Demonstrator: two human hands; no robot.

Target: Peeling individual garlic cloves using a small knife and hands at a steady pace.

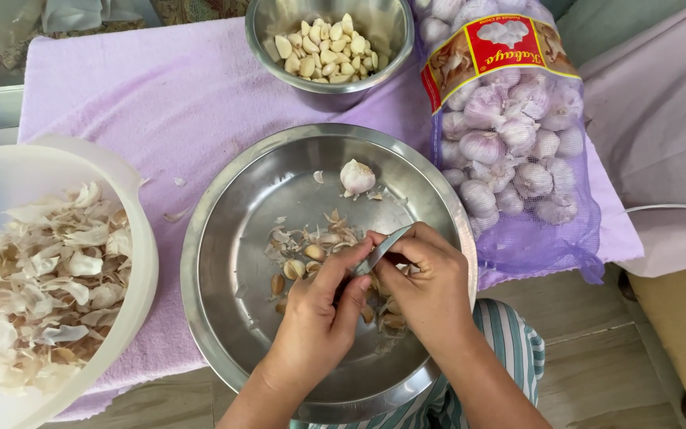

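Where the purple cloth (160, 103) covers the table, a wide steel basin (232, 238) sits at its near edge and serves as reference. Left of the basin, a white plastic bowl (132, 206) holds dry garlic skins (41, 278). Right of it lies a purple mesh bag of garlic heads (510, 151). Beyond its far rim stands a small steel bowl (375, 71) of peeled cloves (323, 49). Over the basin's near half, left hand (315, 318) and right hand (430, 286) are curled together; right fingers pinch a small knife (379, 250), left fingers pinch something, hidden, cannot tell what. One whole garlic head (356, 176) rests toward the basin's far side; loose cloves (295, 266) lie mid-basin.
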